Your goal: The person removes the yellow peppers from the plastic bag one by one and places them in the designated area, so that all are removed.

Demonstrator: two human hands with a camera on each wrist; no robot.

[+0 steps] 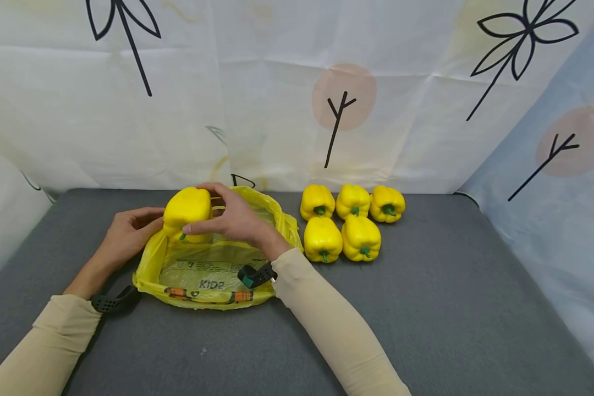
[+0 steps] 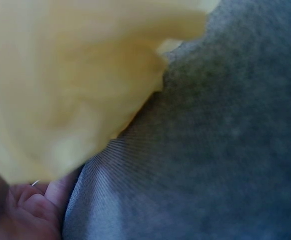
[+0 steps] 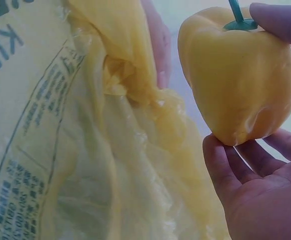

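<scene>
My right hand (image 1: pixel 238 220) grips a yellow bell pepper (image 1: pixel 187 210) between thumb and fingers, above the left part of an opened yellow plastic bag (image 1: pixel 151 258). In the right wrist view the thumb lies by the green stem of the pepper (image 3: pixel 235 75), with the fingers at its other end. At the bag's left rim, my left hand (image 1: pixel 124 235) holds the bag's edge; its fingertips are partly hidden by the plastic and the pepper. The left wrist view has the bag (image 2: pixel 70 90) close up, with part of the left hand (image 2: pixel 33 215) below it.
Several yellow bell peppers (image 1: pixel 323 239) stand in two rows just right of the bag, on a grey tabletop (image 1: pixel 425 308). A white patterned cloth (image 1: pixel 277 110) hangs along the back edge, and another cloth (image 1: pixel 564 231) hangs on the right.
</scene>
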